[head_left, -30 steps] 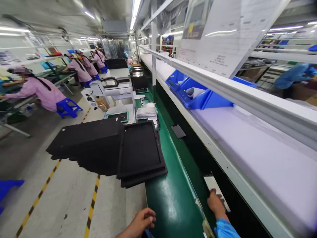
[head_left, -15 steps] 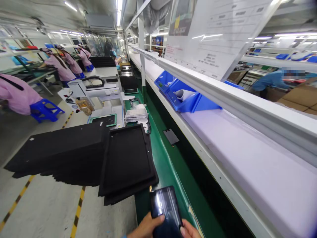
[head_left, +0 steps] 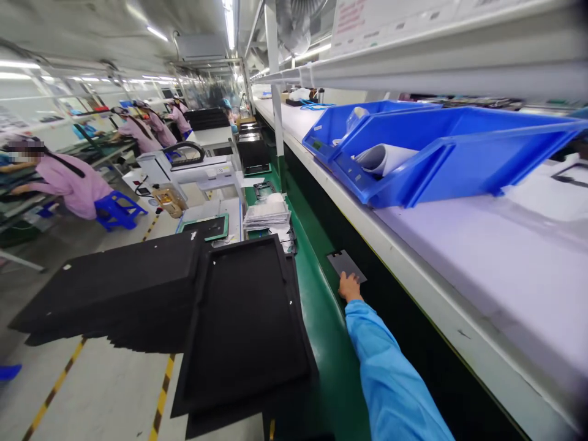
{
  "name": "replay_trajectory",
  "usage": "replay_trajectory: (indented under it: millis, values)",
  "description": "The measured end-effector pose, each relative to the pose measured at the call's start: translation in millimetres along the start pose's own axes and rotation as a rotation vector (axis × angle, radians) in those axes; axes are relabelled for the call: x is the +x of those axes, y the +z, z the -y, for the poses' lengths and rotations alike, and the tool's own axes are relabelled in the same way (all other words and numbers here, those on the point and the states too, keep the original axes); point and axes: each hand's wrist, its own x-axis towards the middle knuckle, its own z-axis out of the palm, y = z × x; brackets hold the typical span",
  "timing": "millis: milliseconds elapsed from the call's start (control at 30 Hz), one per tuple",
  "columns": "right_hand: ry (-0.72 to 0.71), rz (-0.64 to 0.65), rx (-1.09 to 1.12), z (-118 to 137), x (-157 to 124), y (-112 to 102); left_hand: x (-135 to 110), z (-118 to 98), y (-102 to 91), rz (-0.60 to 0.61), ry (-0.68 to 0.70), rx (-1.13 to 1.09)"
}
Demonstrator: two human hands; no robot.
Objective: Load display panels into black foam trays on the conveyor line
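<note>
Blue sleeve point(head_left: 390, 380) stretched far forward over the green belt point(head_left: 321, 306). Right hand point(head_left: 350, 286) at the end of it, fingers resting on the near edge of a flat grey plate point(head_left: 345, 264). Hard to tell whether fingers are spread or pinched; not wrapped round anything. Left hand out of sight.

Grey plate flat on the dark strip, between the green belt and the white rail point(head_left: 413, 275) of the long shelf. Bare green belt in front of the plate and behind it, plenty of open room both ways.

Black tray point(head_left: 248, 312) on the left, its right edge next to the green belt, its near corner hanging past the table edge. More black sheets point(head_left: 110, 288) stacked left of it, edges sticking out over the floor.

Stack of white papers point(head_left: 269, 211) past the tray's far edge. Big blue bin point(head_left: 441, 153) up on the white shelf, tilted, with a white roll point(head_left: 383, 158) inside. Far left, people in pink coats point(head_left: 68, 177) at other tables, well apart across the floor aisle.
</note>
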Motion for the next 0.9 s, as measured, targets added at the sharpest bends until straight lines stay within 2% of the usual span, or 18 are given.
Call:
replay_trajectory:
  millis: [100,167,267,367,400,467,533,600,667,733,800,900]
  values:
    - [0.015,-0.039,-0.021,2,4,3,6,-9,-7.3,0.023,0.002,0.005]
    - [-0.001,-0.068,-0.029,0,-5,-7,-2,-2,-7.9,0.048,0.002,-0.004]
    - [-0.017,-0.075,-0.029,-12,-34,-35,-33,25,0.3,0.097,-0.026,-0.032]
    - [0.026,-0.051,-0.031,-36,-92,-60,-81,50,15.1,0.175,0.000,-0.127]
    - [0.044,-0.058,-0.020,-46,-122,-65,-97,53,20.0,0.204,0.029,-0.190]
    - [0.041,-0.120,0.054,-65,-199,-70,-121,49,28.0,0.254,0.081,-0.327]
    - [-0.039,-0.257,0.181,-75,-295,-66,-133,39,33.9,0.285,0.081,-0.399]
    - [-0.163,-0.425,0.272,-69,-399,-54,-139,31,38.6,0.309,0.088,-0.406]
    - [-0.253,-0.571,0.284,-47,-495,-34,-146,30,42.8,0.350,0.113,-0.388]
    - [-0.290,-0.678,0.246,-12,-571,-11,-158,40,45.4,0.428,0.122,-0.360]
    - [-0.275,-0.743,0.181,27,-628,12,-176,57,44.5,0.497,0.107,-0.329]
    - [-0.172,-0.791,0.075,77,-687,46,-207,90,33.6,0.504,0.063,-0.294]
